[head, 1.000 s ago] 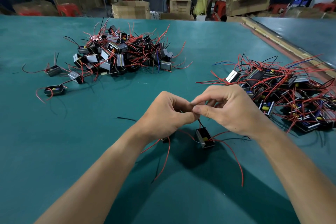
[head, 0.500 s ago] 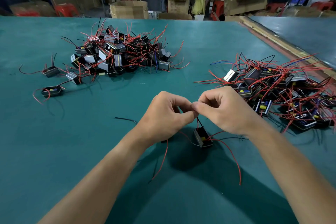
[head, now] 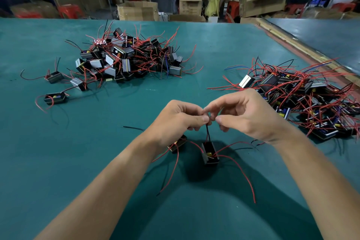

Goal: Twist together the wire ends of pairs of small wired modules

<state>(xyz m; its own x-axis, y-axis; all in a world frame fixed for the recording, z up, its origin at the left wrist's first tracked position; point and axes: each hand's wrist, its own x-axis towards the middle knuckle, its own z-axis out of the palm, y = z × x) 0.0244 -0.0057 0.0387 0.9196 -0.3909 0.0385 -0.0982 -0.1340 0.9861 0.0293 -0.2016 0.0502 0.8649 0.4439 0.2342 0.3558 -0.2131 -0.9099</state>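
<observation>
While the left hand (head: 181, 121) grip pinches the black wire ends (head: 208, 132) above the module (head: 210, 154) on the table (head: 97, 152), second module (head: 178, 143) just left of it, right hand (head: 247, 115) grip is released beside the ends; mid-twist, next probably re-pinch and roll

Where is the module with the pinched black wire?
Head view, lower centre: the module is below the left hand, right of a second module under that wrist.
</observation>
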